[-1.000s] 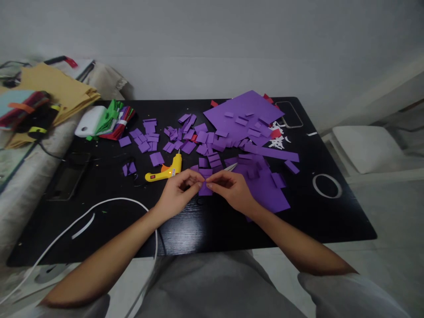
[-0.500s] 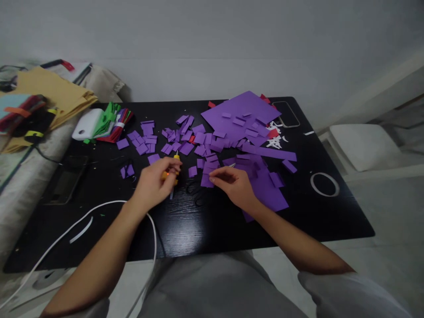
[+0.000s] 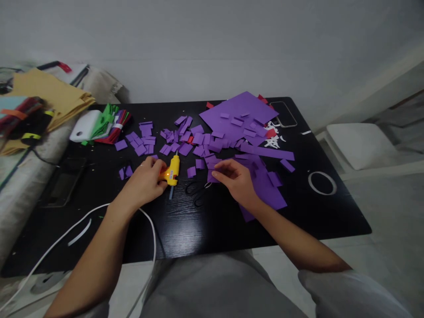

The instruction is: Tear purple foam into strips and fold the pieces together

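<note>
My left hand (image 3: pixel 145 182) is closed round the handle of a yellow glue gun (image 3: pixel 172 170) on the black table (image 3: pixel 198 225). The gun's nozzle points away from me and a glue stick juts from its back. My right hand (image 3: pixel 234 179) pinches a small purple paper piece (image 3: pixel 212 176) down on the table, just right of the gun. Black-handled scissors (image 3: pixel 198 191) lie between my hands. Several small purple paper squares (image 3: pixel 185 140) are scattered beyond them.
Large purple sheets (image 3: pixel 240 114) and a long purple strip (image 3: pixel 268 153) lie at the right. A stack of coloured paper (image 3: pixel 111 123) and a white device (image 3: pixel 84 125) sit far left. A white cable (image 3: pixel 66 229) loops near the front edge. A white ring (image 3: pixel 320 183) lies at the right.
My left hand let go of the purple piece, moved left and took hold of the glue gun, turning it upright. My right hand kept the piece and lowered it to the table.
</note>
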`<action>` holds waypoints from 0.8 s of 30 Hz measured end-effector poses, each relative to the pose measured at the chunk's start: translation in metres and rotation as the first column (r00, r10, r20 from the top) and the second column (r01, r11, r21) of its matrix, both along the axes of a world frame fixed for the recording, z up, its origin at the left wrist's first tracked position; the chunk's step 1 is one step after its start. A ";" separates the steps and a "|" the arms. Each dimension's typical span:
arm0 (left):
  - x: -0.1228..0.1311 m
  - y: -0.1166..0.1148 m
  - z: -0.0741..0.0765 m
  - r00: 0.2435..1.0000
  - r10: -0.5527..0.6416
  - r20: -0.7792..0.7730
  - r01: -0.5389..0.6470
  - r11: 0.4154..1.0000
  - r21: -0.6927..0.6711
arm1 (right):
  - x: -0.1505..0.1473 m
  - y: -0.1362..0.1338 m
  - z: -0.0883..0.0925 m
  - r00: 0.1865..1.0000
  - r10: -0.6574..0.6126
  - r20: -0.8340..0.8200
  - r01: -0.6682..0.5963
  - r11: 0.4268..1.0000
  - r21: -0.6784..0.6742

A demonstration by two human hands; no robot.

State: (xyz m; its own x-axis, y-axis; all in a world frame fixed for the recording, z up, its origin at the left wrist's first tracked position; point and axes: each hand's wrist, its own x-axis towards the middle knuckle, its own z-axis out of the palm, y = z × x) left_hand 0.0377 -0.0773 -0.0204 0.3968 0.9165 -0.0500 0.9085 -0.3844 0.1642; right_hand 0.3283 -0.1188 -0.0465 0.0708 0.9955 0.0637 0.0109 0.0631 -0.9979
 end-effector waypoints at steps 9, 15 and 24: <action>-0.002 -0.006 0.031 0.843 -0.186 0.505 0.175 0.982 0.070 | 0.002 0.000 0.001 1.000 -0.014 0.010 0.014 0.999 -0.043; 0.004 -0.011 0.036 0.745 -0.167 0.645 0.226 0.974 -0.009 | -0.003 -0.002 -0.003 1.000 0.006 -0.008 -0.006 0.999 -0.054; 0.017 -0.014 0.036 0.783 -0.213 0.585 0.288 0.957 -0.038 | -0.004 -0.002 -0.005 0.999 -0.023 0.036 0.023 1.000 -0.007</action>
